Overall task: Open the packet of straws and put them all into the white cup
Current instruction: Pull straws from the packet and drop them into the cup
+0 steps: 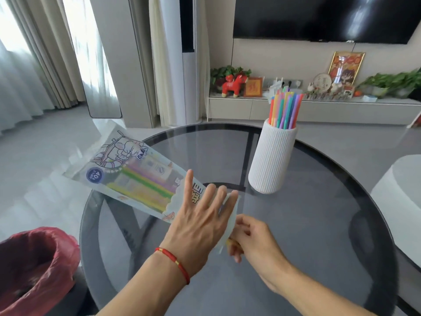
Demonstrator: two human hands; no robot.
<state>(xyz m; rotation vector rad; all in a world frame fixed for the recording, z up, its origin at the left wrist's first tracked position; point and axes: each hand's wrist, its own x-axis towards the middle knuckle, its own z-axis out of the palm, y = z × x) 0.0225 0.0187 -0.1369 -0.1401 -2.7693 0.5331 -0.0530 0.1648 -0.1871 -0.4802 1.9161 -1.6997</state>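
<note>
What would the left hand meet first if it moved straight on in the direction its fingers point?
The left hand lies on the straw packet, fingers pointing up and slightly right across the glass table. Beyond the packet's edge the line looks free; the white cup seems to stand right of it, though depth is unclear.
</note>
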